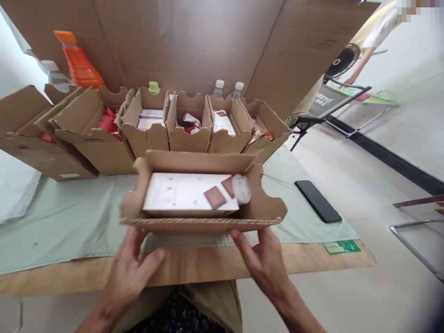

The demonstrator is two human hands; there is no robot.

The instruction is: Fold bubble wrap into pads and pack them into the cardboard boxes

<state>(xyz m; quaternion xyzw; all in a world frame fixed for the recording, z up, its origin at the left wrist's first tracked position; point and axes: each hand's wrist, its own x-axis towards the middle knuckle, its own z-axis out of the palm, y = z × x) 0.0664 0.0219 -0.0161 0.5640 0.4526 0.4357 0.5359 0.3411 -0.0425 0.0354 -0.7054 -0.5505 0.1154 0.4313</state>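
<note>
The fingers point(134, 237) of the left hand point(128, 270) reach up to the bottom edge of the front cardboard box point(201, 161), its thumb spread away below; the right hand point(266, 259) meets the same edge further right, its thumb tip against the cardboard. Most fingertips are hidden by the near wall, so I cannot tell whether either hand grips the box or only touches it. This open-topped box stands crosswise before the person, over the pale green cloth point(86, 208); inside, a white carton point(183, 192) with brown squares lies along its length, and a clear plastic item point(242, 188) sits against its right end, too blurred to identify. Behind is a row of six similar boxes. The leftmost box point(48, 157) shows only a scrap of red, the second point(97, 150) holds red packets point(108, 121), the third point(149, 138) white packs point(151, 119) with purple edges, the fourth point(189, 140) red-and-white wrappers point(192, 121), the fifth point(227, 142) a white pack point(223, 121) with a brown patch. Contents of the sixth point(264, 147) are mostly concealed, with some red showing. Beyond the row, an orange bottle point(79, 64) has its base hidden, and a light green cap point(153, 86) shows without its body. At upper right, another person is cut off by the frame.
</note>
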